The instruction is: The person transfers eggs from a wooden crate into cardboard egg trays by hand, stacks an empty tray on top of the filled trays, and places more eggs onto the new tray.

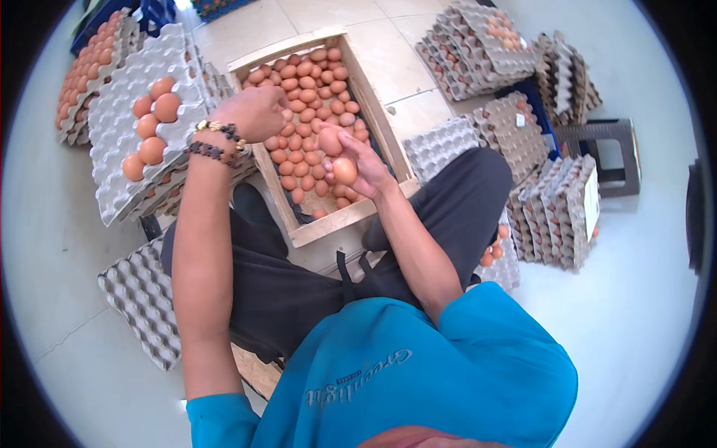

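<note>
My left hand (pixel 258 113), with bead bracelets at the wrist, is over the left side of a wooden crate (pixel 299 235) of brown eggs. Its fingers are curled together, and what they hold, if anything, is hidden. Palm up above the crate's right part, my right hand (pixel 366 166) holds two eggs, a shiny one (pixel 344 171) near the palm and another (pixel 329 140) by the fingertips. Left of the crate, a stack of grey egg trays (pixel 112 142) bears several eggs (pixel 151 150) on its top tray.
More loaded trays (pixel 86 71) stand at the far left. An empty-looking tray (pixel 146 299) lies by my left leg. On the right are tray stacks (pixel 478 52), (pixel 556 213) and a dark plastic stool (pixel 624 149). My bent legs (pixel 448 216) flank the crate's near end.
</note>
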The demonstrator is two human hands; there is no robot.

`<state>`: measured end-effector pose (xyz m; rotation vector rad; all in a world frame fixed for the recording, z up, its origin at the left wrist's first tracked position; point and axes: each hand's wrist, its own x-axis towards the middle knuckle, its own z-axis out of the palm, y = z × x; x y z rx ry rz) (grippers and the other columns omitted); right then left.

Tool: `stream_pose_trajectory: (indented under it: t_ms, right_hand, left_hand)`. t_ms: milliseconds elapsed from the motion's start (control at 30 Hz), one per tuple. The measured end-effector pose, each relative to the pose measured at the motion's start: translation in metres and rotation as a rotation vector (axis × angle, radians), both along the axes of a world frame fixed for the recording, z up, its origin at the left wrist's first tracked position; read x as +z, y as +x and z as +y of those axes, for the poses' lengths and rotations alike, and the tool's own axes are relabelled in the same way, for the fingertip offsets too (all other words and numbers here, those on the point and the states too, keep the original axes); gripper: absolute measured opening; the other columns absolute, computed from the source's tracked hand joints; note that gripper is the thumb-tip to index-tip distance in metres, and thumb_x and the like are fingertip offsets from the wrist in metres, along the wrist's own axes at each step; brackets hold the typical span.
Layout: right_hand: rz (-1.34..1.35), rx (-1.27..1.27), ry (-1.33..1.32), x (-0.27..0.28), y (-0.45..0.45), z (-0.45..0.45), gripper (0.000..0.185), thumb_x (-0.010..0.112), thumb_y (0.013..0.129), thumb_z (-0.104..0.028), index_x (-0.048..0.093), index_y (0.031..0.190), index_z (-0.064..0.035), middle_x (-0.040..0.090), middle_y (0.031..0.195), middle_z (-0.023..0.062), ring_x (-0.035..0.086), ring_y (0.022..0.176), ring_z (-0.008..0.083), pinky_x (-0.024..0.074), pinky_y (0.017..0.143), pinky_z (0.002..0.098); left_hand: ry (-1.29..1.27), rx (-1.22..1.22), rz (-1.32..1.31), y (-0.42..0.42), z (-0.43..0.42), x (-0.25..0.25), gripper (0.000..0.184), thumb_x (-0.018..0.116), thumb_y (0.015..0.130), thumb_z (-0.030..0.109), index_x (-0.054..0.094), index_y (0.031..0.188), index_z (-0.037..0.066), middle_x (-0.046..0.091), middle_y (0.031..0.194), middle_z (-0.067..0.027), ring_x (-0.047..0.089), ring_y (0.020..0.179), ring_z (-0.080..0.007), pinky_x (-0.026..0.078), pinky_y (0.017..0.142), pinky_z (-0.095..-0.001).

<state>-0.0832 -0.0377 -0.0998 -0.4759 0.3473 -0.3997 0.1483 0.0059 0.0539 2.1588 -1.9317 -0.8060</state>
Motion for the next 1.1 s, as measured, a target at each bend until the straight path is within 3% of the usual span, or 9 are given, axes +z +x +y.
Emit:
stream_pose_trajectory:
  t_ms: [200,300,400,500,567,733,900,967,1100]
  right_hand:
    - [0.28,-0.001,-0.227,0.107,-0.08,0.019,0.054,0.04,0.103,-0.045,0.056,0.112,0.006,0.051,0.066,0.0053,0.054,0.053,0.0137,0.0481,0.047,0.0254]
    - [0.324,-0.22,-0.435,0.15,-0.152,0.025,0.058,0.048,0.097,-0.05,0.054,0.114,0.0057,0.053,0.071,0.0066,0.053,0.053,0.0137,0.0463,0.046,0.0252]
    - [0.453,-0.627,-0.394,0.175,-0.246,0.02,0.043,0.049,0.098,-0.041,0.057,0.107,0.0,0.057,0.074,0.0079,0.056,0.054,0.0134,0.049,0.048,0.0259]
    - [0.754,-0.936,-0.351,0.138,-0.34,0.006,0.045,0.053,0.095,-0.045,0.056,0.099,-0.0003,0.055,0.071,0.0065,0.05,0.05,0.0134,0.0451,0.047,0.026]
    - [1.309,-0.927,-0.524,0.097,-0.387,0.016,0.04,0.057,0.095,-0.041,0.056,0.091,-0.0015,0.055,0.065,0.005,0.051,0.048,0.0138,0.0453,0.045,0.0276]
    - [1.877,-0.871,-0.451,-0.01,-0.468,0.053,0.04,0.068,0.087,-0.04,0.059,0.084,-0.0018,0.062,0.062,0.0079,0.061,0.055,0.0152,0.0488,0.049,0.03]
    - [1.938,-0.811,-0.634,-0.082,-0.534,0.047,0.04,0.063,0.088,-0.041,0.06,0.086,-0.0009,0.065,0.075,0.0141,0.063,0.058,0.0212,0.052,0.054,0.0359]
    - [1.837,-0.861,-0.418,-0.08,-0.536,0.045,0.039,0.058,0.09,-0.039,0.061,0.091,0.0,0.063,0.08,0.0155,0.063,0.066,0.0255,0.0537,0.061,0.0381]
    - [1.157,-1.074,0.253,-0.032,-0.52,0.05,0.038,0.048,0.092,-0.031,0.059,0.105,0.0029,0.058,0.097,0.0193,0.06,0.09,0.0325,0.0554,0.077,0.0424]
  left_hand:
    - [0.039,-0.063,-0.049,-0.005,0.004,-0.002,0.03,0.055,0.088,0.019,0.062,0.115,0.006,0.068,0.099,-0.0171,0.065,0.094,-0.0347,0.051,0.082,-0.0412]
    - [-0.041,-0.043,0.086,0.014,0.009,-0.031,0.035,0.055,0.087,0.013,0.06,0.121,0.006,0.067,0.097,-0.0163,0.065,0.091,-0.0293,0.051,0.081,-0.0395]
    - [-0.098,-0.134,0.01,0.03,0.012,-0.051,0.035,0.056,0.089,0.014,0.059,0.122,0.005,0.064,0.097,-0.0133,0.063,0.091,-0.0229,0.049,0.084,-0.0341]
    - [0.039,-0.048,0.053,0.007,0.011,-0.02,0.037,0.056,0.088,0.017,0.059,0.122,0.005,0.066,0.095,-0.016,0.065,0.089,-0.0283,0.049,0.084,-0.0387]
    - [0.011,-0.059,0.063,0.006,0.008,-0.026,0.037,0.057,0.088,0.018,0.059,0.122,0.005,0.066,0.088,-0.0147,0.064,0.085,-0.0271,0.049,0.081,-0.0381]
    - [0.016,-0.072,0.063,0.007,0.006,-0.037,0.037,0.058,0.087,0.018,0.059,0.122,0.005,0.066,0.086,-0.0145,0.065,0.083,-0.0265,0.05,0.081,-0.0378]
    - [0.024,-0.096,0.05,0.0,0.005,-0.032,0.036,0.058,0.088,0.018,0.06,0.122,0.005,0.066,0.087,-0.0144,0.065,0.084,-0.0264,0.05,0.081,-0.0374]
    - [0.04,-0.088,0.055,0.002,0.005,-0.032,0.036,0.058,0.088,0.018,0.06,0.122,0.005,0.066,0.088,-0.0146,0.065,0.085,-0.0265,0.05,0.081,-0.0373]
    - [0.028,-0.074,0.054,0.004,0.009,-0.032,0.036,0.058,0.089,0.019,0.06,0.122,0.007,0.066,0.091,-0.0149,0.065,0.086,-0.0266,0.05,0.082,-0.0373]
